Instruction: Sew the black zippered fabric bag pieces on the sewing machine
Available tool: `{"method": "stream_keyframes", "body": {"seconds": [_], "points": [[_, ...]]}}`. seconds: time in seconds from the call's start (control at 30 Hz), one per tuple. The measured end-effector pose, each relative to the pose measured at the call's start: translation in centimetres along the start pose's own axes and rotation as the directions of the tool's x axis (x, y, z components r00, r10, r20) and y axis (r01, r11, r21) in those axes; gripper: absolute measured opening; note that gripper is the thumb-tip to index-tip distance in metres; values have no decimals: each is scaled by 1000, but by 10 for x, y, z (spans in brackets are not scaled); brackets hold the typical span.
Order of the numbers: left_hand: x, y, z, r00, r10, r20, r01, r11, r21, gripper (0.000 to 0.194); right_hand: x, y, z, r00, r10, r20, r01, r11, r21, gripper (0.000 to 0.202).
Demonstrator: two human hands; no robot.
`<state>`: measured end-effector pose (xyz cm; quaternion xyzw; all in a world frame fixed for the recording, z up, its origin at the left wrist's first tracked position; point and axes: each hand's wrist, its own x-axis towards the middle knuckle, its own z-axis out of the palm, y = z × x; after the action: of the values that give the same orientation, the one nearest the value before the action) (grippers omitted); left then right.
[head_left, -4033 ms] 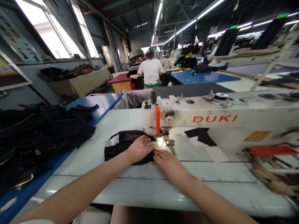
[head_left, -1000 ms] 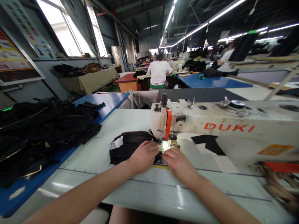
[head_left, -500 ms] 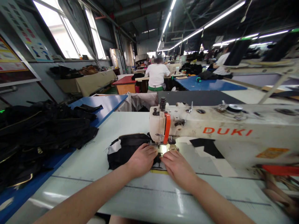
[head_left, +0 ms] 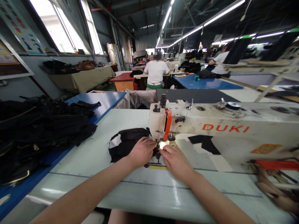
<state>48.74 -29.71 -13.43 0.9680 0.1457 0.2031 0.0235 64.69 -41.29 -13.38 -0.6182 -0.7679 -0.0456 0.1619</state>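
Observation:
A black fabric piece with a zipper along its far edge and a white patch at its left corner lies by the needle of the sewing machine. Over its right part my left hand is closed, fingers together and pressing the cloth beside the presser foot. Just right of the needle, my right hand pinches the near edge of the same cloth between thumb and fingers. The lit needle area sits between both hands, and my fingers partly hide the cloth there.
Black zippered pieces are heaped on the blue table at left. Black and white scraps lie under the machine arm. A ruler strip runs along the near tabletop. A person in white sits ahead, back turned.
The black fabric piece has shifted slightly away from me near the needle, and both hands have moved a little with it. The camera view has tilted slightly.

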Motion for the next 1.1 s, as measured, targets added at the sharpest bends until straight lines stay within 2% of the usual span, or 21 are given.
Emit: {"method": "stream_keyframes", "body": {"seconds": [0.23, 0.3, 0.4, 0.5, 0.6, 0.63, 0.7, 0.8, 0.93, 1.03, 1.1], "points": [[3, -1, 1, 1000, -29, 1, 29, 999, -29, 26, 1, 3, 1, 1000, 4, 0, -4, 1000, 21, 22], [-7, 6, -3, 998, -63, -16, 62, 996, -67, 27, -2, -2, -1, 1000, -12, -8, 13, 997, 72, 23], [-38, 24, -15, 991, -130, -41, 119, 972, -201, 29, -15, -23, -8, 1000, -27, 1, 26, 964, 265, 25], [-73, 41, -34, 948, -304, -92, 238, 870, -432, 29, -33, -48, -12, 999, 13, 50, -37, 863, 503, 24], [-96, 42, -57, 876, -462, -138, 347, 802, -486, 30, -39, -60, -11, 975, 192, 116, -220, 718, 660, 20], [-99, 39, -63, 873, -471, -129, 372, 813, -449, 33, -38, -61, -9, 952, 268, 147, -293, 658, 694, 20], [-102, 31, -71, 895, -444, -47, 398, 841, -365, 45, -30, -61, -4, 895, 378, 237, -417, 520, 745, 20], [-101, 27, -72, 923, -371, 103, 384, 862, -331, 46, -16, -63, 2, 847, 376, 376, -509, 369, 778, 19], [-103, 32, -68, 942, -307, 137, 336, 878, -342, 43, -6, -76, 6, 857, 322, 402, -502, 350, 791, 17], [-107, 34, -73, 947, -294, 131, 322, 866, -383, 40, -3, -84, 4, 881, 362, 304, -408, 257, 876, 22], [-108, 34, -77, 950, -281, 135, 312, 856, -413, 41, -1, -87, 1, 866, 454, 210, -329, 201, 923, 22]]}}
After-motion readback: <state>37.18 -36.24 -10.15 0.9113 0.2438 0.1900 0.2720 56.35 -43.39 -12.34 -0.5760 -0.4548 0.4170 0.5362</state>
